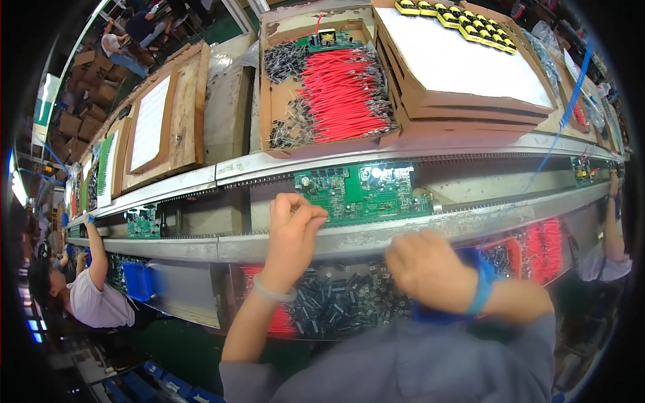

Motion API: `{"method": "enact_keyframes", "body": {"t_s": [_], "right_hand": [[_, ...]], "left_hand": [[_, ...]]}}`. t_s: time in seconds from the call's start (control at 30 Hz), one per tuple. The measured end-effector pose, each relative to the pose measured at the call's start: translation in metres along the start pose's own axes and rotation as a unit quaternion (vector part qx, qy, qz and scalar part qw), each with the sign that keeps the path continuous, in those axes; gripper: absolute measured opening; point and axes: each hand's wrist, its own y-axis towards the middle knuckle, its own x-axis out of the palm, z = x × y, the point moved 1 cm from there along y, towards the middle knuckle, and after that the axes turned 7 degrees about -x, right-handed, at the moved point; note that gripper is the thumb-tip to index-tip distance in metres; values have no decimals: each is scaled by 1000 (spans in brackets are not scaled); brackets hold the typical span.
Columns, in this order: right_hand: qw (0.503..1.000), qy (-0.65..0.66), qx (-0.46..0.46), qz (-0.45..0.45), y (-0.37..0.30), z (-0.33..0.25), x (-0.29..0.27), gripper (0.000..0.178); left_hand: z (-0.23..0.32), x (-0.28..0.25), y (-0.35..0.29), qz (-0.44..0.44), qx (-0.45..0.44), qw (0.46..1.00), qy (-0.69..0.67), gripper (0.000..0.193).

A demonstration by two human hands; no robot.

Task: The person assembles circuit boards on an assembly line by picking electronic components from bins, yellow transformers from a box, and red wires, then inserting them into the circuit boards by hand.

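A green circuit board [354, 185] with small parts on it lies in the conveyor track in front of me. My left hand [292, 225] is at the board's lower left corner, thumb and fingers pinched together; whatever may be between them is too small to name. Over the near rail, above a tray of loose dark and metallic components [336, 299], is my right hand [430, 269]. Motion smears its fingers, so neither their pose nor any content can be told. A blue strap [482, 287] circles my right wrist.
Beyond the track stands a cardboard tray [279, 107] with red wires [342, 94] and small parts. Stacked cardboard [470, 67] carries black-and-yellow components [480, 30]. Nearer me are more red wires [544, 248]. Another board [143, 223] sits left, by a co-worker [97, 295]; a blue cord [571, 101] hangs right.
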Motion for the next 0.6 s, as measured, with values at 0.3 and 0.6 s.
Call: {"method": "enact_keyframes", "body": {"t_s": [0.3,0.6], "right_hand": [[998,10,-44,-49,-12,-38,33,10],[996,15,-16,-84,-6,-40,37,11]], "left_hand": [[1,8,0,37,28,997,65,14],[4,10,-2,42,34,994,100,16]]}}
